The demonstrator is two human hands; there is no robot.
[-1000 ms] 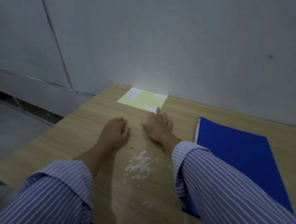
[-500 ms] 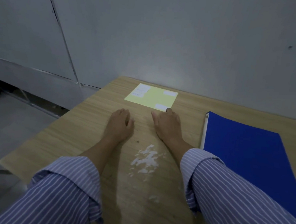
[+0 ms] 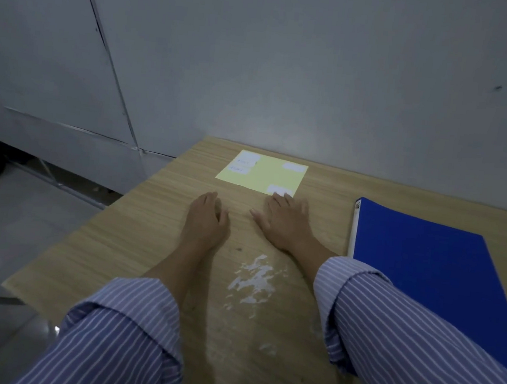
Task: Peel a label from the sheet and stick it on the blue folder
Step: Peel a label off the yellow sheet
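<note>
Wooden worktop (image 3: pixel 149 228) bare between yellow label sheet (image 3: pixel 263 174) and blue folder (image 3: pixel 439 271); my left hand (image 3: pixel 206 221) loosely curled, right hand (image 3: pixel 286 223) flat, both grips empty.

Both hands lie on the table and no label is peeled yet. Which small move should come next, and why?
Probably the right hand should slide forward and lift a corner of the nearest white label on the yellow sheet. Its fingertips already reach that edge, and the blue folder lies ready beside it.

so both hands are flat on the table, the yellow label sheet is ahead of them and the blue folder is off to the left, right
Not quite: the head view shows the blue folder on the right, beside the right hand. The rest holds: left hand also on the table, yellow label sheet ahead.
</note>
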